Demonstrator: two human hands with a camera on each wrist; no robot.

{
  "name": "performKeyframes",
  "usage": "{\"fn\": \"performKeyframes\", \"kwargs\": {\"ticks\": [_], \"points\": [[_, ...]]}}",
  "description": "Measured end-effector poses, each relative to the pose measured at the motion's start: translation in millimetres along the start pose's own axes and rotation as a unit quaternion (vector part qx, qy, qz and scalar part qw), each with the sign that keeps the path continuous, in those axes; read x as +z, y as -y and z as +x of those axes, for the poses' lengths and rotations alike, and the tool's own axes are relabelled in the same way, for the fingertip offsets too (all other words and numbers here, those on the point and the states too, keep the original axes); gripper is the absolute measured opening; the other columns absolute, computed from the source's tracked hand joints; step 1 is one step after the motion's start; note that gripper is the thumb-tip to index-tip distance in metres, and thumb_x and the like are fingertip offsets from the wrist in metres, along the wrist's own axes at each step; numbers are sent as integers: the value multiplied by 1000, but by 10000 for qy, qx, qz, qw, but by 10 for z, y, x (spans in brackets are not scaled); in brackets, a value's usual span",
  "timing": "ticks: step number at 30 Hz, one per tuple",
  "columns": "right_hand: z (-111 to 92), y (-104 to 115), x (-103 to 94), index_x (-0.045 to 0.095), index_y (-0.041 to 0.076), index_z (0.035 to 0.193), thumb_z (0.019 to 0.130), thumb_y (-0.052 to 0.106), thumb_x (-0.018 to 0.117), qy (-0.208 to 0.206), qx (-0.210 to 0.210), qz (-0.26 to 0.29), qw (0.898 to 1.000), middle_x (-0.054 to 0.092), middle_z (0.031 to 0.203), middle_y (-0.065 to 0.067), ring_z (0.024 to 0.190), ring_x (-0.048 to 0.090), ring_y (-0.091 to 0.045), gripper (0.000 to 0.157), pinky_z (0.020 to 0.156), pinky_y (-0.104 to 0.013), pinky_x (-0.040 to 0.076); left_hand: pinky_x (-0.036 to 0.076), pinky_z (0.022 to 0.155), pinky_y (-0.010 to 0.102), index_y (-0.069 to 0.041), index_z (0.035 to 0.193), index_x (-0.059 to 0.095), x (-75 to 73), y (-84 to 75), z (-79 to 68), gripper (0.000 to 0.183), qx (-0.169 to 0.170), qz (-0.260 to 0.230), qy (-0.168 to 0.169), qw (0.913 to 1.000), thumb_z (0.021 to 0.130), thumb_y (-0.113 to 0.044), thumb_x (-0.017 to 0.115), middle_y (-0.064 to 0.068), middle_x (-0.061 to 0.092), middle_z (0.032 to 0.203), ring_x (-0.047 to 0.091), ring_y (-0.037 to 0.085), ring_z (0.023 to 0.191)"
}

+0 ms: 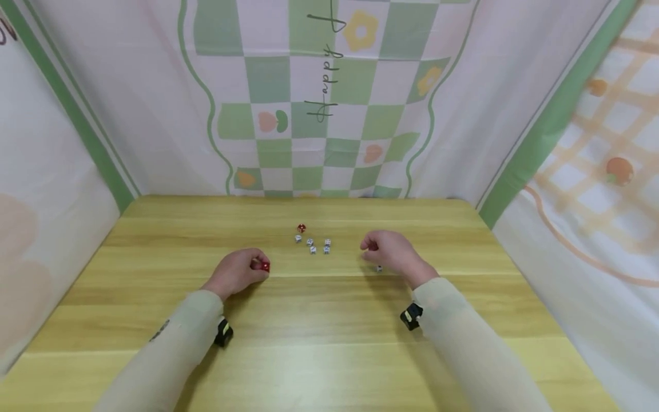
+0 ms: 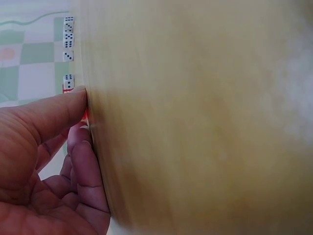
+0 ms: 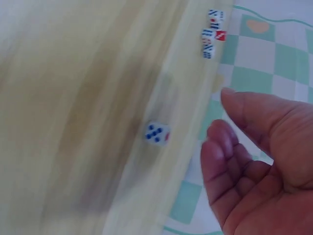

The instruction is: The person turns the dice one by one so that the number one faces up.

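On the wooden table (image 1: 309, 343), the left hand (image 1: 235, 273) pinches a red die (image 1: 265, 266); the right hand (image 1: 392, 252), fingers loosely parted, holding nothing, hangs near a white die (image 3: 156, 133).

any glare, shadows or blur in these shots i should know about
Head view: pale glare on the table near the bottom edge, soft shadows beside the left sleeve and right sleeve; left wrist view: tabletop grain smeared, pale sheen at the right edge; right wrist view: grain soft and streaky, shadow around the nearest white die, its blue pips readable.
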State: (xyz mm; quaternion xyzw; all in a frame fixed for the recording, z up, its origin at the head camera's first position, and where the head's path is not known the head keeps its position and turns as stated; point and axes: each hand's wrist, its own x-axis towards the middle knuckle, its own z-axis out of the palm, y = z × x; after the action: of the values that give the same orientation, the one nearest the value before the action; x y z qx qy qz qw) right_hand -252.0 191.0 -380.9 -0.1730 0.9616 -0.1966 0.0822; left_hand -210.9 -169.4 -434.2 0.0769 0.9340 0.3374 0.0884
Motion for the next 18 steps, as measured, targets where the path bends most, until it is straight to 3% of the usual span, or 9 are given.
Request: {"fn": "performKeyframes", "kwargs": {"ticks": [8, 18], "points": [[-66, -134, 73, 74, 13, 95, 96, 18, 69, 399, 450, -495, 9970, 70, 90, -1, 82, 60, -19, 7, 81, -40, 51, 50, 83, 38, -13, 107, 72, -4, -16, -9, 15, -9, -64, 31, 10000, 93, -14, 78, 2, 70, 99, 60, 19, 90], [-65, -196, 113, 73, 13, 86, 92, 16, 66, 342, 509, -783, 9950, 68, 83, 1, 77, 58, -18, 9, 77, -38, 50, 50, 81, 36, -13, 109, 72, 10, -21, -1, 17, -98, -98, 33, 9999, 93, -15, 78, 2, 69, 100, 60, 19, 89]]}}
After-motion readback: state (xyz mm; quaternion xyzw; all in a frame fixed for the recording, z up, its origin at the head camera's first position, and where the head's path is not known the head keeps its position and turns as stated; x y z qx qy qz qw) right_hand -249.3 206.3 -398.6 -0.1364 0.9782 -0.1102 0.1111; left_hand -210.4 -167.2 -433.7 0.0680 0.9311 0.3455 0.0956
